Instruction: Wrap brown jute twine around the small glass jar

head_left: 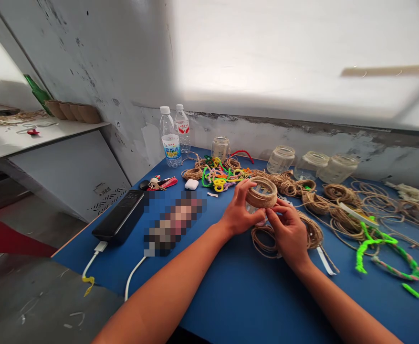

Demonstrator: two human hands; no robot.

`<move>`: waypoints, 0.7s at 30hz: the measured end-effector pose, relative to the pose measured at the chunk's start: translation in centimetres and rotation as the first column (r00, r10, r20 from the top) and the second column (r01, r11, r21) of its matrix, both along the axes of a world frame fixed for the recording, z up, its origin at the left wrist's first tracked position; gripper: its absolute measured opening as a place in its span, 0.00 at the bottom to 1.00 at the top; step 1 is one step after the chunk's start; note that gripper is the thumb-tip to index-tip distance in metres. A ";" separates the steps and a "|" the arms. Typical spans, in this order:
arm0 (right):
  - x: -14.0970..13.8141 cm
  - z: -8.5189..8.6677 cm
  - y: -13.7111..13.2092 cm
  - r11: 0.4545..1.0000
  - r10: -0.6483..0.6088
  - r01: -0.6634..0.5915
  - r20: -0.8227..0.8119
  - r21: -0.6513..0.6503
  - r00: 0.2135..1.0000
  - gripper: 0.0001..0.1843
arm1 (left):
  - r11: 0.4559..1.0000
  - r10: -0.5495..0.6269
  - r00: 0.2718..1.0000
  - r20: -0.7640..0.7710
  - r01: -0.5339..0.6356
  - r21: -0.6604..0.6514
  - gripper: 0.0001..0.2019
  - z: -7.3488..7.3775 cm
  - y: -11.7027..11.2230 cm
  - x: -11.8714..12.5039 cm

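A small glass jar (262,192) with brown twine wound round its upper part is held over the blue table. My left hand (241,210) grips it from the left, fingers behind the rim and thumb across the front. Close on the right, my right hand (288,230) has its thumb and fingertips pinched together against the jar's lower right side. Whatever lies in that pinch, perhaps the twine's end, is too small to make out. A loose coil of twine (263,240) lies below the jar, partly behind my right hand.
Several glass jars (280,160) stand along the wall, with twine coils (341,195) in front. Coloured pipe cleaners (218,177) and green ones (365,248) lie about. At left are two plastic bottles (171,138), a black power bank (119,216), keys (155,182) and a white earbud case (191,184).
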State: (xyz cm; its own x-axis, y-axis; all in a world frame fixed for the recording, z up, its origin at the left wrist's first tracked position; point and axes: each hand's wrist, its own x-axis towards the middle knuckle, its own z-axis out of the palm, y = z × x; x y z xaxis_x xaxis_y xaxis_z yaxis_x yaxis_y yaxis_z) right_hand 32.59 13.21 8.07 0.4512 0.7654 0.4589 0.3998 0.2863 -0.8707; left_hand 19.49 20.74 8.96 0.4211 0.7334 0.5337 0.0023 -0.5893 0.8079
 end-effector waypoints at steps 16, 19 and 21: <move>0.0 -0.4 0.1 0.999 0.033 -0.034 -0.044 -0.023 0.998 0.16 | 1.000 -0.001 1.000 0.001 0.001 -0.006 0.32 0.2 0.0 -0.1; 0.0 -0.3 0.1 0.998 0.042 -0.046 -0.082 -0.037 0.996 0.16 | 1.000 -0.002 1.000 0.002 0.002 -0.005 0.32 0.1 0.0 -0.1; 0.0 -0.2 0.1 0.998 0.044 -0.049 -0.104 -0.047 0.994 0.17 | 1.000 -0.003 1.000 0.002 0.003 -0.007 0.32 0.1 0.0 -0.1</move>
